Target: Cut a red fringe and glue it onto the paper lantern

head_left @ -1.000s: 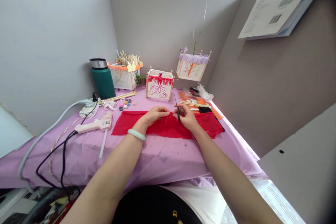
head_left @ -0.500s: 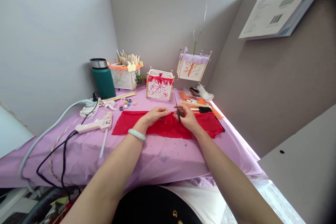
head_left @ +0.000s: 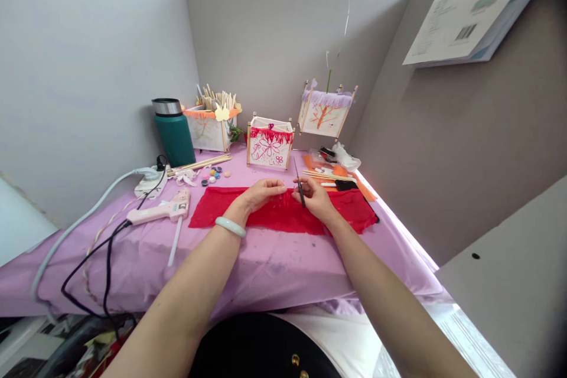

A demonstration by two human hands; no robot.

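The right hand [head_left: 315, 196] is gripping small scissors [head_left: 300, 183], blades pointing far, over the red paper [head_left: 283, 217] that is lying flat at the table's [head_left: 274, 271] middle. The left hand [head_left: 261, 192] is pinching the paper's far edge just left of the blades. A glue gun [head_left: 162, 211] is lying left of the paper, a lantern [head_left: 269, 143] standing beyond it.

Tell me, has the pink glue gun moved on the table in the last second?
No. The pink glue gun lies in the same spot, left of the red paper and below the power strip.
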